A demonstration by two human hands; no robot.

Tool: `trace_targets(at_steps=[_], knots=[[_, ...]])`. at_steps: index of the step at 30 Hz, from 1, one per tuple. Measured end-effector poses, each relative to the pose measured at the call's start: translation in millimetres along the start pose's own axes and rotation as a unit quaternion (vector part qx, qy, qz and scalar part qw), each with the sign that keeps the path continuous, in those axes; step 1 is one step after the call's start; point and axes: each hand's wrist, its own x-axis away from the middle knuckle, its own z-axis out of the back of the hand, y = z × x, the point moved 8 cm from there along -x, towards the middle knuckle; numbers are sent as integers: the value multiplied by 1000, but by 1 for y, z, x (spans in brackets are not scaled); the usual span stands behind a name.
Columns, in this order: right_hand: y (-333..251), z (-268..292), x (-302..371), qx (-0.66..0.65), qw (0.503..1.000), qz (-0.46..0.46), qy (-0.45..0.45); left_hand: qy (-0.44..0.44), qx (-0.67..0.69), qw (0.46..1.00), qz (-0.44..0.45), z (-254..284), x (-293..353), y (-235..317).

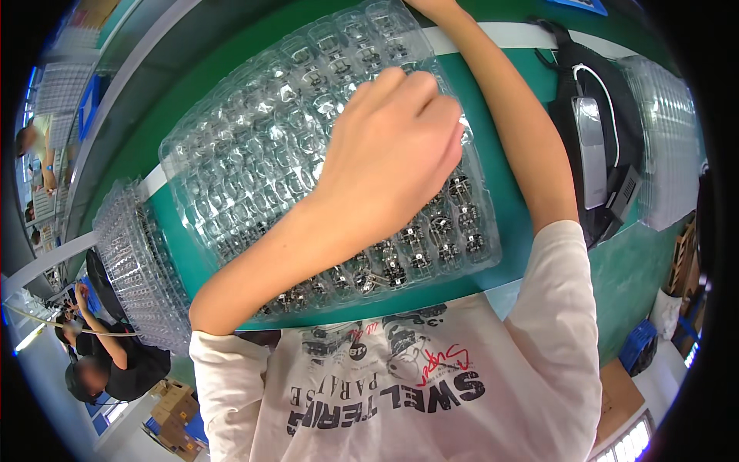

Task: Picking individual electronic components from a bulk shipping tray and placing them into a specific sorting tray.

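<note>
A clear plastic blister tray [231, 185] with rows of pockets lies on the green work surface [493, 135] in front of me. Small black-and-metal parts [394, 269] sit in its nearer and right-hand pockets, with more parts along the far rows. Over the right half of the tray is my left hand [396, 142], closed with its fingers curled under; whatever they may hold is hidden. My right arm stretches away past the tray's right side. Only a bit of my right hand [433, 6] shows at the top edge, its fingers out of sight.
Stacked clear trays stand at the left [142, 266] and far right [666, 146]. Right of my arm lies a black bag [573, 69] with a silver device [590, 154], white cable [612, 108] and black box [623, 192]. People [127, 366] are at the left, near cardboard boxes [175, 412].
</note>
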Motion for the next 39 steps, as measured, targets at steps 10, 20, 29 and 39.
trace_targets(at_steps=[10, 20, 29, 39], knots=[[-1, 2, 3, 1, 999, -26, -18, -59, 92, 994, -13, 19, 40, 10], [25, -11, -5, -22, 996, -59, -58, 31, 271, 959, -82, 97, 39, 83], [35, -13, 4, 26, 991, -76, -109, 64, 188, 956, -216, 108, 54, 94], [37, -1, 1, 19, 994, -82, -66, -29, 90, 995, -29, 103, 68, 0]])
